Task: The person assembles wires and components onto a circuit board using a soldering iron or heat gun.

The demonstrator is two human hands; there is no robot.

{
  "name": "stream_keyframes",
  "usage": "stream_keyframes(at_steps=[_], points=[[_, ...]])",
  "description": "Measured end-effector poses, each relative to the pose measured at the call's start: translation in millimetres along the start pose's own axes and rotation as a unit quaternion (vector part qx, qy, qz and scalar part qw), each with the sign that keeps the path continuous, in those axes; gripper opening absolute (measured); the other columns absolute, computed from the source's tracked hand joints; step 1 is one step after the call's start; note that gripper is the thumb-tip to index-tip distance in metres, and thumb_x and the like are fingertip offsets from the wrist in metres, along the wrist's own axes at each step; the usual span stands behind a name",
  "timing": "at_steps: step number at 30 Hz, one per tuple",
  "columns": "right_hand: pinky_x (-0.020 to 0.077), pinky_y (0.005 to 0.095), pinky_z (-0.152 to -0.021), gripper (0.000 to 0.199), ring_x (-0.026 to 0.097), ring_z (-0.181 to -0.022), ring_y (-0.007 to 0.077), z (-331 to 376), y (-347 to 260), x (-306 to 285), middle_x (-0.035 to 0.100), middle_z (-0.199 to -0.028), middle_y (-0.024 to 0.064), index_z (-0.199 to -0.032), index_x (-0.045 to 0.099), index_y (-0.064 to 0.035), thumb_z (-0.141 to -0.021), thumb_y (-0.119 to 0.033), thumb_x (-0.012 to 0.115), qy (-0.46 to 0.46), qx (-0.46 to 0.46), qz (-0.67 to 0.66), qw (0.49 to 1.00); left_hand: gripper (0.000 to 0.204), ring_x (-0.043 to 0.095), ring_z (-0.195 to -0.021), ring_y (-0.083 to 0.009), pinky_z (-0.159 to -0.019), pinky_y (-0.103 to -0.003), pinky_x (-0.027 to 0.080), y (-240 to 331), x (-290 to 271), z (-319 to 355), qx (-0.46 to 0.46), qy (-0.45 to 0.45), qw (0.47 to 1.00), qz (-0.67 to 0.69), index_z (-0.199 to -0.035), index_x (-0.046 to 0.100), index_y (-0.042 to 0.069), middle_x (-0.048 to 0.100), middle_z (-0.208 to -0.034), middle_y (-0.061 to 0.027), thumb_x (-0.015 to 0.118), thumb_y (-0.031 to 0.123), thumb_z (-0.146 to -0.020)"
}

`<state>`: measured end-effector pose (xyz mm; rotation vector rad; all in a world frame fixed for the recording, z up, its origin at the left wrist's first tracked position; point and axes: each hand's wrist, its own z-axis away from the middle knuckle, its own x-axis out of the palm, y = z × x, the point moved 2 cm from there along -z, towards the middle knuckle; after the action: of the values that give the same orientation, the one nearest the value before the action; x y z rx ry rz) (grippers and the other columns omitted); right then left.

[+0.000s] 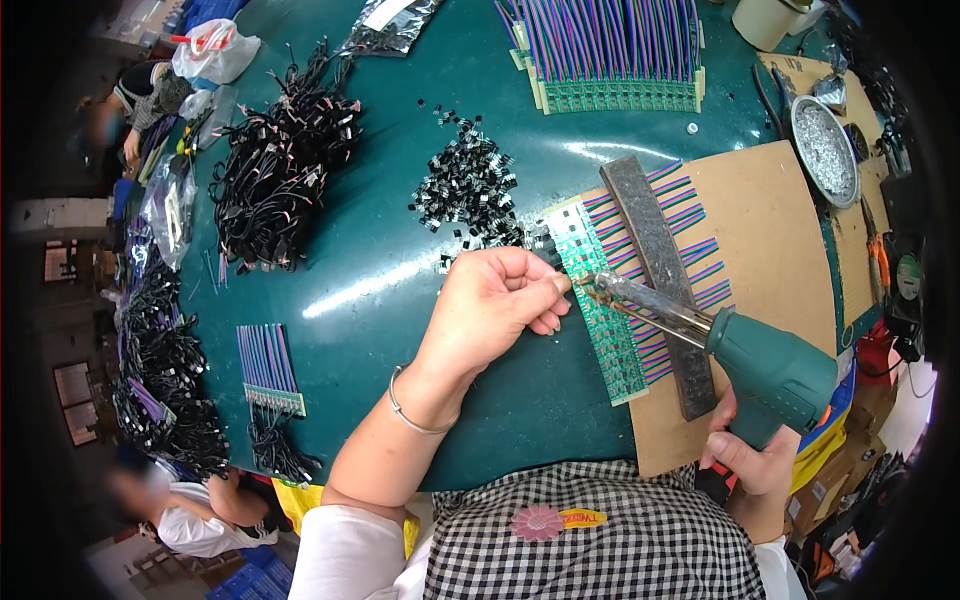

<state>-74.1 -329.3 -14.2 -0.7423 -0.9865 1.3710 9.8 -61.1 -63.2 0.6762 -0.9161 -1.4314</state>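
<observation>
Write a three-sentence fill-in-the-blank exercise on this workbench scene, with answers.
1. The soldering gun is in the person's ____ hand.
2. The left hand is at the green ____ boards.
3. The black cable heap lies to the ____ of the small black components.
Missing words: right; circuit; left.

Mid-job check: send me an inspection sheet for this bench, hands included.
Surface: green tabletop, glossy; brown board at right.
Job's things: green circuit panel, coloured wires running under a dark bar.
Clutter: loose small black parts; metal dish.
Hands: left hand pinched shut beside the panel, contents unclear; right hand grips a green soldering gun, tip over the panel.
Cables: black cable heap, tangled.
Surroundings: person at lower left.
</observation>
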Motion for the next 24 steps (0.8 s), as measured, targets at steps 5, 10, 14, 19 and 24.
stream_keyframes(at_steps=[5, 10, 14, 19, 24], points=[[0.0486, 0.0242, -0.044, 0.055, 0.055, -0.056, 0.0153, -7.0, -7.2, 1.2, 0.051, -0.104, 0.0199, -0.112, 0.041, 0.0091, -0.065, 0.002, 0.068, 0.040, -0.036, -0.065, 0.996, 0.010, 0.058, -0.055, -0.0096, -0.052, -0.021, 0.049, 1.4, 0.9, -1.1, 0.000, 0.000, 1.000, -0.002, -0.078, 0.061, -0.003, 0.063, -0.068, -0.0082, 0.060, 0.006, -0.082], [0.0424, 0.0235, -0.034, 0.068, 0.049, -0.041, 0.0152, -15.3, -11.9, -14.0, 0.049, -0.083, 0.0157, -0.116, 0.033, 0.0109, -0.065, -0.011, 0.072, 0.065, -0.132, -0.066, 0.987, 0.009, 0.058, -0.055, -0.0096, -0.052, -0.021, 0.049, 3.0, 3.0, -3.2, 0.002, -0.001, 1.000, -0.002, -0.078, 0.060, -0.003, 0.063, -0.069, -0.0083, 0.060, 0.005, -0.082], [0.0371, 0.0222, -0.031, 0.066, 0.044, -0.034, 0.0132, -18.9, -27.7, -29.3, 0.046, -0.052, 0.0065, -0.117, 0.032, 0.0121, -0.070, -0.015, 0.069, 0.110, -0.215, -0.078, 0.967, 0.010, 0.057, -0.054, -0.0101, -0.052, -0.021, 0.049, 3.9, 5.0, -0.6, 0.014, 0.007, 1.000, -0.003, -0.080, 0.061, -0.003, 0.063, -0.069, -0.0081, 0.059, 0.006, -0.082], [0.0381, 0.0209, -0.034, 0.061, 0.045, -0.041, 0.0113, -30.0, -45.0, -68.5, 0.048, -0.068, 0.0084, -0.122, 0.030, 0.0112, -0.074, -0.012, 0.060, 0.106, -0.322, -0.145, 0.929, 0.009, 0.057, -0.055, -0.0093, -0.053, -0.020, 0.048, 3.5, 4.6, 3.0, 0.006, 0.020, 1.000, -0.018, -0.080, 0.061, -0.004, 0.063, -0.068, -0.0074, 0.060, 0.005, -0.082], [0.0406, 0.0216, -0.042, 0.039, 0.050, -0.047, 0.0111, -63.1, -47.8, -88.6, 0.053, -0.068, 0.0069, -0.112, 0.046, 0.0049, -0.076, -0.004, 0.059, 0.354, -0.285, 0.058, 0.889, 0.008, 0.057, -0.052, -0.0112, -0.050, -0.021, 0.048, 3.3, 5.7, 3.4, 0.025, 0.017, 0.999, -0.020, -0.076, 0.060, -0.002, 0.063, -0.066, -0.0080, 0.059, 0.005, -0.081]])
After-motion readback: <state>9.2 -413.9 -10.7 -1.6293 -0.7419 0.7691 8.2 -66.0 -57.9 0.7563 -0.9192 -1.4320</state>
